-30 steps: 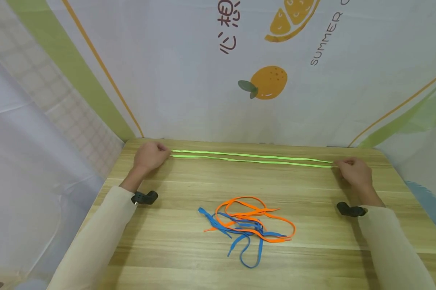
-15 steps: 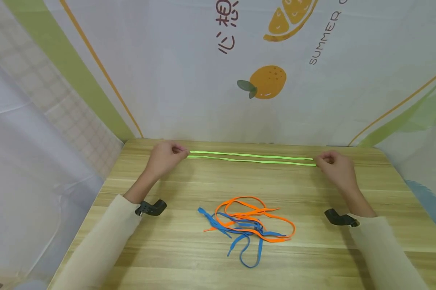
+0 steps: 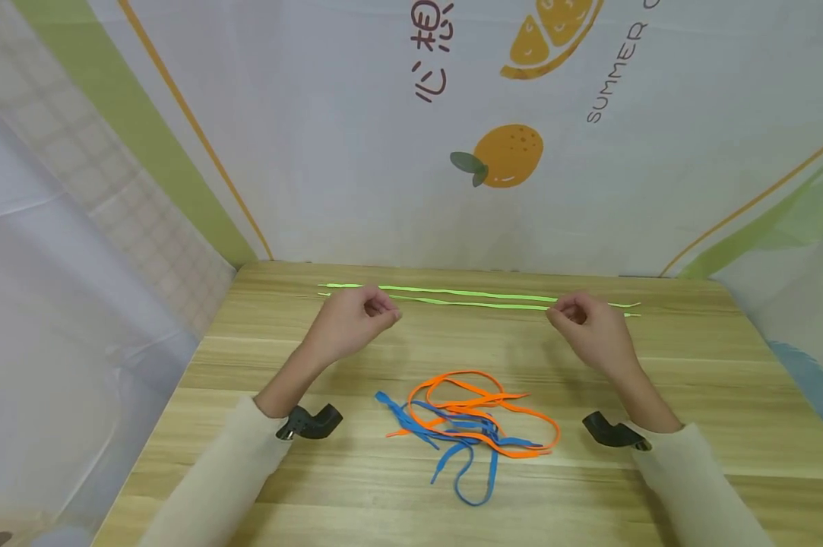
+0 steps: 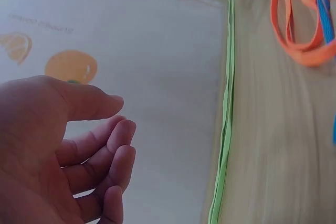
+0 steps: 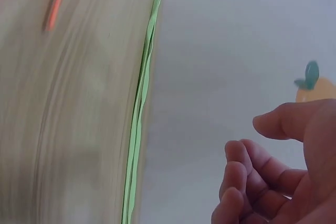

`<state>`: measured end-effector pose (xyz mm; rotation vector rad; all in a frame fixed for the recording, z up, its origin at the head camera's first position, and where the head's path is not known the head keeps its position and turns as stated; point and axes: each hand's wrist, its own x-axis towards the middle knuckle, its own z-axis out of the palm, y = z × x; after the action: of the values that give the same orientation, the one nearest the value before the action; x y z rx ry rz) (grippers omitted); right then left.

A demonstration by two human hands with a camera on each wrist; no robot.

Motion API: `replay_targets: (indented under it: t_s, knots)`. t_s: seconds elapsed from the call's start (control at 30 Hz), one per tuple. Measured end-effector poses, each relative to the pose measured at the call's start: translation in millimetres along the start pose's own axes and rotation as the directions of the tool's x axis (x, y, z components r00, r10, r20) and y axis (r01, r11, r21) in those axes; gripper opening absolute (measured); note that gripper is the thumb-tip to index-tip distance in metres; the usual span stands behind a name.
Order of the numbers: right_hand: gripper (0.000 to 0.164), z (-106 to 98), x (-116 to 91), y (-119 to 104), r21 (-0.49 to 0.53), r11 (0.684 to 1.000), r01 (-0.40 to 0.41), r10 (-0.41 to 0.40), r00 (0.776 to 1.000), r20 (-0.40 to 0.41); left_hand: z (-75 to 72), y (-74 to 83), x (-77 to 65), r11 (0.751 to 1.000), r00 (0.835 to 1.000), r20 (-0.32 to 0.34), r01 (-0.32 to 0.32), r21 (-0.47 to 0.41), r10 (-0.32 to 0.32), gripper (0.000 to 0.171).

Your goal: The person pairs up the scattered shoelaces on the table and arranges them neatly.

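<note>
Two bright green shoelaces lie straight and nearly parallel along the back of the table, the far lace (image 3: 469,293) just behind the near lace (image 3: 493,306). My left hand (image 3: 352,323) hovers over the left part of the laces, covering some of them in the head view. Toward their right end is my right hand (image 3: 592,327), also overlapping them. In the wrist views each hand holds nothing, thumb and fingertips apart and fingers loosely bent. Nearer on the table, an orange shoelace (image 3: 520,455) lies tangled with a blue shoelace (image 3: 381,396).
The wooden table (image 3: 343,501) ends at a printed fabric backdrop (image 3: 356,167) close behind the green laces. More fabric (image 3: 55,304) hangs at the left side. A black wrist camera (image 3: 315,422) sits on the left sleeve, another black camera (image 3: 612,431) on the right.
Both hands have come inward from the ends of the green laces and drawn back slightly toward me. The lace tips at both ends are now uncovered. The orange and blue laces have not moved.
</note>
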<state>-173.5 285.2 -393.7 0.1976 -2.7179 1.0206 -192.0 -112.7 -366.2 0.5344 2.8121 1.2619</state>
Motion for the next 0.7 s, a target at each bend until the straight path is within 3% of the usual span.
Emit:
replay_targets:
  t_s: [0.33,0.57,0.7]
  knots:
    - [0.008,16.9,-12.0,-25.0,0.023,0.996,0.088,-0.089,0.993,0.075,33.3,21.3,-18.3,0.993,0.99,0.109,-0.099,0.066,0.092,0.01]
    - [0.004,29.7,-14.6,-30.2,0.053,0.988,0.148,-0.155,0.97,0.187,46.5,17.9,-21.0,0.984,0.975,0.203,-0.115,0.134,0.086,0.013]
    - [0.004,35.6,-14.1,-28.6,0.053,0.986,0.16,-0.169,0.954,0.248,52.4,11.1,-20.1,0.98,0.966,0.254,-0.097,0.173,0.051,0.013]
